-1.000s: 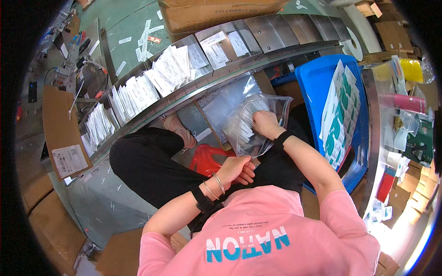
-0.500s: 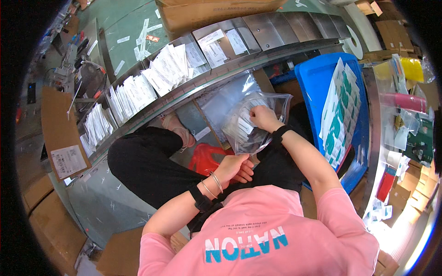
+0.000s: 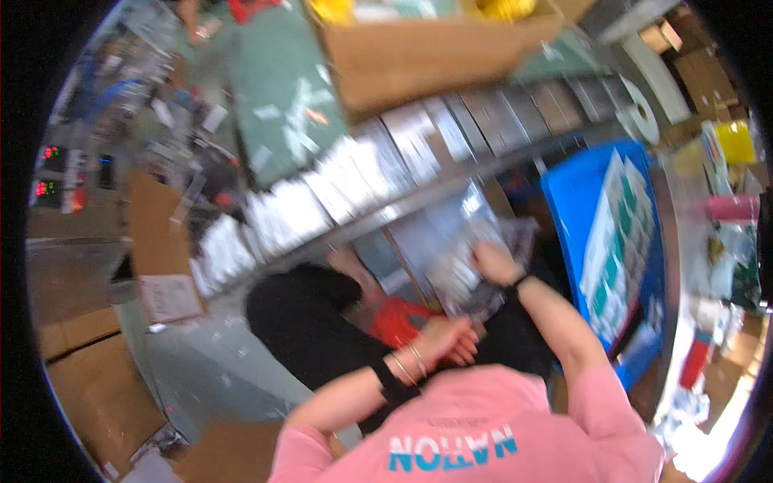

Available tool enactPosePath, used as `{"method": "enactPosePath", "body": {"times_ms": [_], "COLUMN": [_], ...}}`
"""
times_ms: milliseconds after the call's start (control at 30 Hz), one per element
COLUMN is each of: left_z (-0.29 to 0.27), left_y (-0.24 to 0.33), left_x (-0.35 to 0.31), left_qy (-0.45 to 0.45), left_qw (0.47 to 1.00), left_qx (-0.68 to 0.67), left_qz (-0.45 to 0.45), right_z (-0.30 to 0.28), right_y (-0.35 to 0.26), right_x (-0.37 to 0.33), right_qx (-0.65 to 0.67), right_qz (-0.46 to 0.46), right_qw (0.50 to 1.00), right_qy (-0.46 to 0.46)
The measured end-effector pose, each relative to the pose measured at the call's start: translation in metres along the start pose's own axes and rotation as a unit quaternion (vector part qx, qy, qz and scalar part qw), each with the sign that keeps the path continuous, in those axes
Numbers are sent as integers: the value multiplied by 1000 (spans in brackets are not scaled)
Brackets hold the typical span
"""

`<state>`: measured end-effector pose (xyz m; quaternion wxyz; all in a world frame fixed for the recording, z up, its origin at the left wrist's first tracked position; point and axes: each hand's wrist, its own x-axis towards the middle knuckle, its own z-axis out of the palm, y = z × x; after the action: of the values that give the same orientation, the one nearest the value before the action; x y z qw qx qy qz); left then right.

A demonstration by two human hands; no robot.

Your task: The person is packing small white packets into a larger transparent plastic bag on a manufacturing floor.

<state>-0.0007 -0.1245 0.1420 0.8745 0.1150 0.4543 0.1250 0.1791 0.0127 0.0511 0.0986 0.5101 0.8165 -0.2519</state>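
Note:
A clear plastic bag point(image 3: 456, 296) with small white packets or slips inside lies over my lap; motion smears its outline. My right hand point(image 3: 494, 262) is curled at the bag's right side, over the white contents. What its fingers hold, if anything, is hidden. At the bag's near edge, my left hand point(image 3: 447, 341) pinches the plastic between thumb and forefinger, with the other fingers curled below. A red plastic bag point(image 3: 396, 319) lies beyond my left hand, between my legs.
Ahead runs a row of metal bins point(image 3: 483, 113), several holding white slips point(image 3: 290, 216). A blue crate point(image 3: 568, 213) with green-and-white sheets point(image 3: 618, 233) stands at my right. At the far side is a cardboard box point(image 3: 419, 64); a cardboard flap point(image 3: 159, 233) stands at left.
The whole view has swung and blurred, so the scene sits lower and farther right. My hands keep much the same places at the bag. More of the far box shows.

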Motion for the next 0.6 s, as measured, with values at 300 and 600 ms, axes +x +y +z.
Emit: {"method": "enactPosePath", "body": {"times_ms": [300,600], "left_z": [5,12], "left_y": [-18,7], "left_x": [-36,-54], "left_qy": [-85,-37], "left_qw": [992,983], "left_qx": [91,120], "left_qz": [28,131], "right_z": [28,98], "right_y": [5,65], "right_x": [-39,6], "right_qx": [423,639], "right_qz": [289,292], "right_qw": [846,698], "right_qy": [-149,-138]}}
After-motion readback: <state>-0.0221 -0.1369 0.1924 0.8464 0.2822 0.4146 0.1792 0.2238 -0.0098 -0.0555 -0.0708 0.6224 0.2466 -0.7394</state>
